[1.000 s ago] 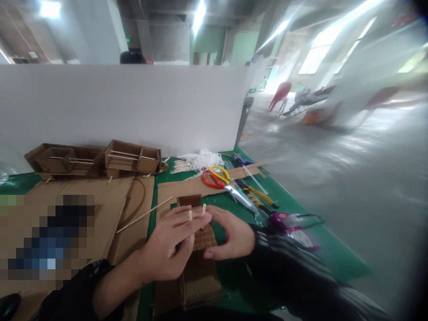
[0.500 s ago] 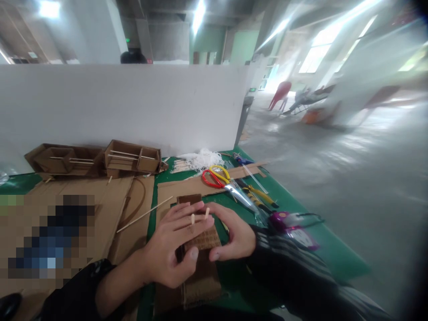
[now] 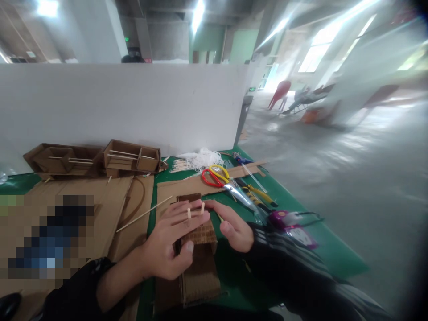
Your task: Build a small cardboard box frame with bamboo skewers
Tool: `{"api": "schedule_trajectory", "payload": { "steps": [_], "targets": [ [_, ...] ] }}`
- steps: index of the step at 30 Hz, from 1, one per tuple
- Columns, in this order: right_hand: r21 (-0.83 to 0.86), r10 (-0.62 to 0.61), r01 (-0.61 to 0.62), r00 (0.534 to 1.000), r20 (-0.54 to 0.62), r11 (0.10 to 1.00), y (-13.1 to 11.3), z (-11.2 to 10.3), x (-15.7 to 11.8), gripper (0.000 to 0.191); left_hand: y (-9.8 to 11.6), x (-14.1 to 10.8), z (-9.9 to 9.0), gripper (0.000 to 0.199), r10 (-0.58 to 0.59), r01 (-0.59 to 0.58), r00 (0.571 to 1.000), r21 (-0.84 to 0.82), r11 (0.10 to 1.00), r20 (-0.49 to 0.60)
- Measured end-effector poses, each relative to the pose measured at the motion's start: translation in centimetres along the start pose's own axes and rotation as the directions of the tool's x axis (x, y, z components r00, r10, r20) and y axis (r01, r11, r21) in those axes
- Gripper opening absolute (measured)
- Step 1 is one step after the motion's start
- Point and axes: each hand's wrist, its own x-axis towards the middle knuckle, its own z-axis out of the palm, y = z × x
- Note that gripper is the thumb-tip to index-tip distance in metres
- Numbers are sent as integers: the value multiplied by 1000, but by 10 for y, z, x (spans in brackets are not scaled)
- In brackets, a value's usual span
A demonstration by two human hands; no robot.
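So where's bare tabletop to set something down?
Green tabletop shows between the right sleeve, purple object and tabletop's right edge; a narrower strip lies between pliers and that edge. Crowded: around the hands, scissors and string pile.

White partition [image 3: 127, 104], grey floor [image 3: 341, 178], bright window [image 3: 316, 53]

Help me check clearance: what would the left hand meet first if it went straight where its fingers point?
Probably the right hand, which curves just ahead of the left hand; depth is unclear, so the left might pass over it or be touching it.
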Motion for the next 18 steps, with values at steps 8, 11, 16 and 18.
{"api": "schedule_trajectory", "payload": {
  "steps": [8, 11, 16, 18],
  "targets": [
    [-3, 64, -63, 997, 33, 998, -1, 2, -1, 64, -1, 0, 1, 66, -2, 2, 1000, 11, 1000, -7],
    [22, 84, -84, 996, 23, 996, -3, 4, -1, 64, -1, -1, 1, 67, -4, 4, 1000, 3, 1000, -11],
    [94, 224, -223, 975, 5, 970, 1, -4, 4, 39, 1, -1, 2, 69, -2, 2, 1000, 0, 1000, -31],
    [20, 300, -305, 946, 122, 952, 6, -12, 5, 33, 1, -1, 2, 69, -5, 5, 999, -18, 1000, -34]
  ]
}}
